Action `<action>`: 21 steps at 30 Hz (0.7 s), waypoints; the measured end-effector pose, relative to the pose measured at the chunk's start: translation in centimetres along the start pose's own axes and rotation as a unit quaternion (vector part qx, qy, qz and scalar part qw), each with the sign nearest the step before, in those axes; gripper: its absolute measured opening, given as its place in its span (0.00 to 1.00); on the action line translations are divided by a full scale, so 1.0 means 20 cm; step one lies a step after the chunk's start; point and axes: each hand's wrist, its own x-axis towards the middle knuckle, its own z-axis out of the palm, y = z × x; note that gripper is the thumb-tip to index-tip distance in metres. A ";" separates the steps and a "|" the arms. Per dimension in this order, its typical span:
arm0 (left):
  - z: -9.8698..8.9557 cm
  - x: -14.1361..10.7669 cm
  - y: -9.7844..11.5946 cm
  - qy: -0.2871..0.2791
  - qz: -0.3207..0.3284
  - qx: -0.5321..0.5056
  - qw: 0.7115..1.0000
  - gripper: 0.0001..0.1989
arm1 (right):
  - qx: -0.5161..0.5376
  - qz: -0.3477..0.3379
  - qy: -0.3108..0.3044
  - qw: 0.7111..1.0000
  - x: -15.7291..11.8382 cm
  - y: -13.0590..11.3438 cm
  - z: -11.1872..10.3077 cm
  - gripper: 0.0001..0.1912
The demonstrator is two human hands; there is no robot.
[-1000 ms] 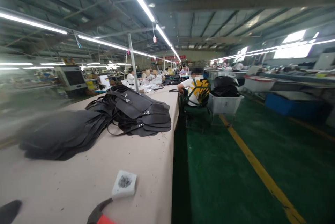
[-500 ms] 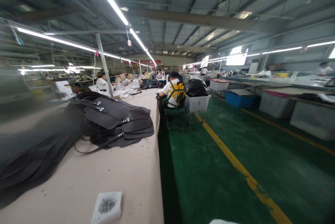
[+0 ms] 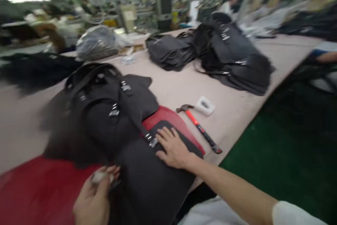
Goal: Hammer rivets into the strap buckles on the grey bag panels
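A black bag panel (image 3: 147, 179) with a strap lies in front of me, partly over a red sheet (image 3: 39, 190). My right hand (image 3: 173, 147) rests flat on it, fingers spread beside a shiny metal buckle (image 3: 152, 141). At the panel's left edge, my left hand (image 3: 96, 190) is closed around a small pale object (image 3: 98, 177), too blurred to name. More black bag pieces (image 3: 105, 123) with straps and buckles lie just beyond. A claw hammer (image 3: 198, 126) with a red and black handle lies to the right, its head close to a small white box (image 3: 204, 105).
Heaps of black bag pieces (image 3: 237, 56) lie farther back on the pale table (image 3: 173, 88). A clear plastic bag (image 3: 97, 42) sits at the back left. The table edge runs along the right, above a green floor (image 3: 263, 154). Another person's arm (image 3: 328, 56) shows at far right.
My view has swung left and down from the aisle to the table. Both my hands, the hammer and the red sheet now show; neither hand was visible before.
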 end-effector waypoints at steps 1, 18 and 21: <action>-0.12 -0.06 -0.04 0.038 -0.019 -0.009 0.999 0.15 | 0.018 -0.012 0.017 1.000 0.00 0.01 0.03 0.31; -0.21 -0.21 -0.22 0.080 0.016 -0.136 0.987 0.19 | -0.199 0.270 0.002 0.942 -0.39 0.81 -0.22 0.28; -0.20 -0.20 -0.26 0.074 0.021 -0.132 0.988 0.19 | -0.183 0.285 -0.026 0.941 -0.35 0.80 -0.23 0.24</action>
